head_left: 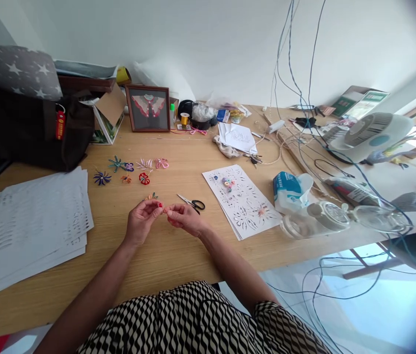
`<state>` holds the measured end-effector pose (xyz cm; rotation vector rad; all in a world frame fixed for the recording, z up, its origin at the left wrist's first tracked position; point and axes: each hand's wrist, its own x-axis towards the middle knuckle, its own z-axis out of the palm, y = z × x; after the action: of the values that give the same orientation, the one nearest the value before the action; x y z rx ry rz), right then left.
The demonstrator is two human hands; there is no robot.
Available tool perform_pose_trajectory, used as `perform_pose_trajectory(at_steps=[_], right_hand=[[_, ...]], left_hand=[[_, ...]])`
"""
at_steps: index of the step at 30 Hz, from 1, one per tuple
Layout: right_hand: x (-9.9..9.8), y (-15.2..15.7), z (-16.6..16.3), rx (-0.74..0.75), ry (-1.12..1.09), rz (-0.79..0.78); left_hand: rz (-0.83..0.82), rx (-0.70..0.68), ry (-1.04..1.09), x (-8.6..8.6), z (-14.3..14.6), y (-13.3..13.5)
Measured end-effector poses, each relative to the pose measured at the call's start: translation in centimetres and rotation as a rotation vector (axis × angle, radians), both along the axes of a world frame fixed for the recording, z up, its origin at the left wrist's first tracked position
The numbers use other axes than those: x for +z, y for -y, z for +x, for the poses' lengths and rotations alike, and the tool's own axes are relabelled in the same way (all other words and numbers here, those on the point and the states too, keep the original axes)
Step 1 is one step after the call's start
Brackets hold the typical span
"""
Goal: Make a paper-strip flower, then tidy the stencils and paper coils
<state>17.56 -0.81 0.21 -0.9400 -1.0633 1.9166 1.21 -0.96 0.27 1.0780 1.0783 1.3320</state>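
Observation:
My left hand (pixel 142 221) and my right hand (pixel 185 219) meet over the wooden table, fingertips pinched close together. Between them shows a small red-orange piece (pixel 165 210), too small to tell its kind. Just behind the left fingers lies a small orange and green flower-like piece (pixel 151 196), partly hidden. Scissors (pixel 192 202) with black handles rest partly open beyond my right hand. Farther back lie several thread flowers, among them a red flower (pixel 144 178), a dark blue flower (pixel 102 178), a teal flower (pixel 117 163) and a pink flower (pixel 161 163).
Drawn paper sheets (pixel 244 196) with colourful small coils lie at right, beside a blue tissue pack (pixel 289 191). Stacked printed papers (pixel 38 221) cover the left. A framed collar picture (pixel 149 109) stands at the back. Cables hang near a white fan (pixel 372 135).

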Motion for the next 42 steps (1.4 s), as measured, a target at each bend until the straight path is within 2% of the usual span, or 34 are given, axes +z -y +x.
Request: perform_pose_trajectory(at_steps=[8,13,19,23,25,26,29,31,34,37,42], right_hand=[[0.9,0.8,0.7,0.102,0.172,0.294],[1.0,0.7,1.2,0.133,0.270,0.423],[0.8,0.2,2.3,0.239,0.431,0.520],[0.7,-0.3,3.6,0.306,0.574,0.575],[0.7,-0.6,4.0,0.239,0.659,0.605],[0.7,-0.7,4.0,0.135,0.699,0.614],[0.7,-1.0,3.2,-0.308,0.725,0.574],[0.8,-0.8,2.0,-0.449,0.629,0.549],[0.7,-0.1,0.0,-0.359,0.449,0.587],[0.3,0.5,-1.3,-0.269,0.385,0.588],[-0.1,0.3,-1.3,-0.236,0.249,0.447]], left_hand=[[-0.070,0.055,0.209,0.6,-0.3,-0.6],[-0.075,0.076,0.278,0.7,-0.2,-0.7],[-0.063,-0.025,0.333,0.6,-0.7,-0.9],[-0.111,-0.065,0.432,0.8,-0.9,-0.9],[-0.138,-0.085,0.462,0.9,-0.9,-0.8],[-0.143,-0.098,0.465,0.9,-0.8,-0.7],[-0.141,-0.151,0.445,1.1,-0.5,-0.3],[-0.152,-0.178,0.424,1.1,-0.2,-0.1],[-0.201,-0.152,0.394,0.8,0.3,0.2],[-0.233,-0.117,0.349,0.4,0.5,0.3],[-0.122,-0.100,0.187,-0.2,0.3,0.2]])
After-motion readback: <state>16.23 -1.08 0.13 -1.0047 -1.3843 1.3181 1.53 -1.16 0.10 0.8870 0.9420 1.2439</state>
